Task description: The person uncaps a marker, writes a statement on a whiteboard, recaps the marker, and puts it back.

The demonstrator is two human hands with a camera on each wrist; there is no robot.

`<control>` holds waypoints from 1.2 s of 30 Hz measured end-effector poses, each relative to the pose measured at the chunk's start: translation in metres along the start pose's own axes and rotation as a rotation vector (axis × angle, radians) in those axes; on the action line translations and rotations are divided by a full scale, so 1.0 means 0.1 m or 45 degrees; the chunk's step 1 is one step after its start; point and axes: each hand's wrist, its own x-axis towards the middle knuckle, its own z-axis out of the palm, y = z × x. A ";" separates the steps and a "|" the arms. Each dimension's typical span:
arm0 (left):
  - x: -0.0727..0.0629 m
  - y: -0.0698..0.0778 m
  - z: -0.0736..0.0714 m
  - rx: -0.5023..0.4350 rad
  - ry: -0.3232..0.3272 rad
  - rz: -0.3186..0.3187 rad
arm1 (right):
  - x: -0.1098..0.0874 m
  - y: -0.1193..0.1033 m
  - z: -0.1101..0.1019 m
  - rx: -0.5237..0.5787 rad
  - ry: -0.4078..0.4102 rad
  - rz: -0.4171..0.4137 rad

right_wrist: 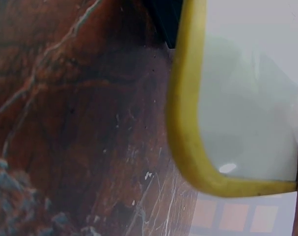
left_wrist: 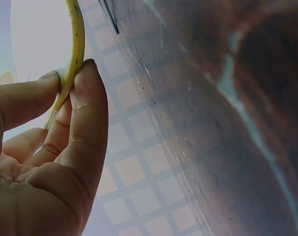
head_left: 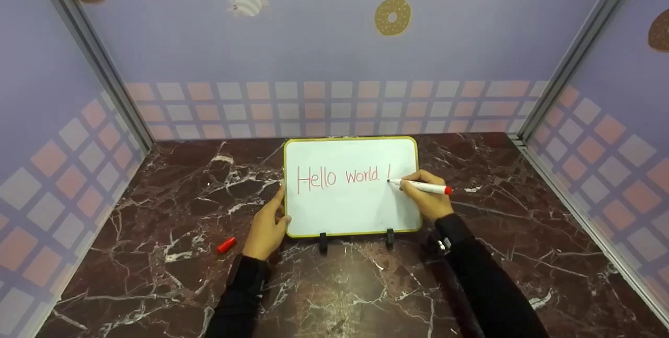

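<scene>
A small whiteboard [head_left: 345,210] with a yellow frame stands propped on two black stand feet [head_left: 323,242]. Red handwriting across it reads "Hello world !". My left hand [head_left: 265,228] grips the board's left edge; in the left wrist view thumb and fingers pinch the yellow frame [left_wrist: 77,42]. My right hand [head_left: 429,199] holds a white marker [head_left: 423,186] with a red end, its tip at the bottom of the exclamation mark. In the right wrist view the yellow frame's corner [right_wrist: 188,162] shows, with only a sliver of the hand at the right edge.
A red marker cap [head_left: 227,245] lies on the dark marbled table [head_left: 157,286], left of my left hand. Behind the board rises a purple wall [head_left: 324,56] with checks and doughnut pictures. Side walls with metal corner posts [head_left: 575,50] enclose the table left and right.
</scene>
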 end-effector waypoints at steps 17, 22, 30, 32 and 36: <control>-0.01 0.00 0.00 0.012 -0.012 -0.027 | 0.00 -0.01 -0.02 0.109 0.041 -0.002; -0.01 0.01 0.00 0.015 -0.012 -0.018 | -0.02 -0.02 -0.02 0.121 0.017 -0.023; 0.00 0.02 0.00 0.031 -0.002 -0.045 | -0.06 0.17 0.00 0.248 -0.007 -0.044; 0.00 0.03 0.00 0.037 -0.003 -0.049 | -0.08 0.23 0.02 0.287 -0.009 -0.054; -0.01 0.03 0.00 0.050 -0.004 -0.064 | -0.14 0.25 0.08 0.341 -0.026 -0.091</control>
